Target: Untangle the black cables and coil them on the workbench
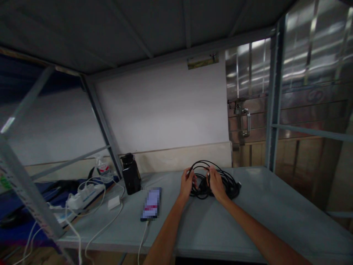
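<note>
A long black cable point(233, 188) lies in loose coils on the grey metal bunk surface point(215, 232), with some loops raised between the hands. My left hand point(188, 182) is closed around the cable at the left side of the coils. On the right, my right hand point(216, 183) also grips the cable, its fingers curled and partly hidden behind the back of the hand. A connector end point(239, 184) pokes out at the right edge of the bundle.
Left of the hands lies a phone point(151, 204) with a white cable plugged in. Behind it stands a black bottle-like object point(131, 176). A white adapter point(114, 202) and a power strip point(85, 198) with tangled cords sit further left. Metal posts point(274, 95) frame the bunk.
</note>
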Demonstrator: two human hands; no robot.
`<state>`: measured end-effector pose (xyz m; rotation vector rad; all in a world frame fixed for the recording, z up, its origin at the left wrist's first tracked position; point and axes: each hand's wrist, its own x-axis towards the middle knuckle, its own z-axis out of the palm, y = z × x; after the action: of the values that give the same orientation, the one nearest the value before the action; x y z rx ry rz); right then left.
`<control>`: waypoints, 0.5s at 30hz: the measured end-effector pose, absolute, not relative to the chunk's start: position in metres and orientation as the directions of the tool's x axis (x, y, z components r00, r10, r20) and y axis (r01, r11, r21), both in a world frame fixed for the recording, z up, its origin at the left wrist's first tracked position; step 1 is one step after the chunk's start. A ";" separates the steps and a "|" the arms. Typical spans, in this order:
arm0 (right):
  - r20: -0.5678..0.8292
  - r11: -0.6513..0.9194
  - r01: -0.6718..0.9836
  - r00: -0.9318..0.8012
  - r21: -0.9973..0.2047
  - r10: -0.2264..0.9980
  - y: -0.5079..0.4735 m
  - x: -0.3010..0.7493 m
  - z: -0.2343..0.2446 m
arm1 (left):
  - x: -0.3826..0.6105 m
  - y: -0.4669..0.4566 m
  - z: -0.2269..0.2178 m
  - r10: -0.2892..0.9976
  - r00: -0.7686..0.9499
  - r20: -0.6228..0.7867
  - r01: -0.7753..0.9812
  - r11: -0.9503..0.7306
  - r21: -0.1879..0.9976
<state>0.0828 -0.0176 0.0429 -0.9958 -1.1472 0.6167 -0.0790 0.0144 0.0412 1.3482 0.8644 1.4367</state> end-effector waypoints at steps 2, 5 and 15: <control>0.457 0.441 0.132 0.360 -0.888 0.813 -0.016 0.085 0.043 | -0.077 0.013 0.042 0.943 0.071 0.325 -0.113 -0.316 0.942; 0.451 0.415 0.178 0.372 -0.892 0.811 -0.014 0.088 0.045 | -0.074 0.012 0.041 0.938 0.089 0.336 -0.057 -0.332 0.942; 0.520 0.467 0.230 0.354 -0.854 0.777 -0.016 0.090 0.046 | -0.073 -0.001 0.050 0.905 0.114 0.410 0.026 -0.415 0.909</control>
<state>0.0896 -0.0156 0.0458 -1.0688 -1.1952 0.4582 -0.0732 -0.0014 0.0502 1.6028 0.9326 1.4060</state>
